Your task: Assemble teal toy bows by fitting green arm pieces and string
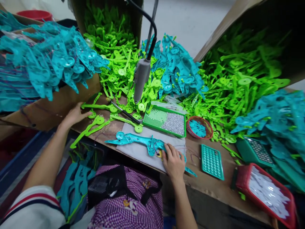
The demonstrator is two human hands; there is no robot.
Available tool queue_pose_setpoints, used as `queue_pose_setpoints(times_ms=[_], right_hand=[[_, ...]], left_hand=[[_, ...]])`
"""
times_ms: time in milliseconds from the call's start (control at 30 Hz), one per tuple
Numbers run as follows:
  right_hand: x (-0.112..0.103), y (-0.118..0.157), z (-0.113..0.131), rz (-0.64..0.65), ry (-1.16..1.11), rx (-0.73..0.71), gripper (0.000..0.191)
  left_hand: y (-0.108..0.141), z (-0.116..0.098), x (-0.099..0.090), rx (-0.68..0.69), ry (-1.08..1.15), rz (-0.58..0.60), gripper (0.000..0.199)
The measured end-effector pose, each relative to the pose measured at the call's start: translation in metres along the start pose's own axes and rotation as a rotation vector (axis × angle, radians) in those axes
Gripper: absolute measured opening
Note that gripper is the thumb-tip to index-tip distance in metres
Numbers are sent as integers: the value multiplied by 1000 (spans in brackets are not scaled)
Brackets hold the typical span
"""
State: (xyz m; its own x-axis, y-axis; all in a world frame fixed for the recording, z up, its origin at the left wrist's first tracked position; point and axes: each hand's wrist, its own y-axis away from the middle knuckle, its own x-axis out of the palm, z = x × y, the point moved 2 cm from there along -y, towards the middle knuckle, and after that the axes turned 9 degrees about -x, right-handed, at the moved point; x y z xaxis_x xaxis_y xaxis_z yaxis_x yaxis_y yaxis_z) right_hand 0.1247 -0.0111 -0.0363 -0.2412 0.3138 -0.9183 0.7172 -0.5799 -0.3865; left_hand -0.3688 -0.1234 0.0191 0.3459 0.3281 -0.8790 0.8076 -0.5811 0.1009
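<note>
I'm at a workshop bench [207, 187] here, a grey power tool [142, 79] hanging before me, a tray [153, 118] of metal bits [175, 123], green parts [119, 58] and blue parts [59, 60] heaped around.

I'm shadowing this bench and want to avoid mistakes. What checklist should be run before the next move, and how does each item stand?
1. Blue part lies on the white cloth: ok, though both ends reach past the cloth.
2. Right hand is on the blue part: ok, toward its right end.
3. Left hand grips a green part: cannot tell; it is at the green parts.
4. Hanging grey tool is in hand: not ok, neither hand holds it.
5. Small metal pieces are available: ok, heaped in the green tray.
</note>
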Motion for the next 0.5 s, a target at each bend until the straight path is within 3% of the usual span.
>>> queue_pose_setpoints(times_ms=[200, 367, 500], right_hand=[[-4, -4, 2, -50, 68, -48, 33], [-3, -2, 1, -35, 21, -15, 34], [-2, -1, 1, -13, 9, -1, 37]], left_hand=[[27, -12, 25, -53, -30, -40, 74], [25, -23, 22, -90, -17, -82, 66], [18, -26, 25, -170, 274, -9, 79]])
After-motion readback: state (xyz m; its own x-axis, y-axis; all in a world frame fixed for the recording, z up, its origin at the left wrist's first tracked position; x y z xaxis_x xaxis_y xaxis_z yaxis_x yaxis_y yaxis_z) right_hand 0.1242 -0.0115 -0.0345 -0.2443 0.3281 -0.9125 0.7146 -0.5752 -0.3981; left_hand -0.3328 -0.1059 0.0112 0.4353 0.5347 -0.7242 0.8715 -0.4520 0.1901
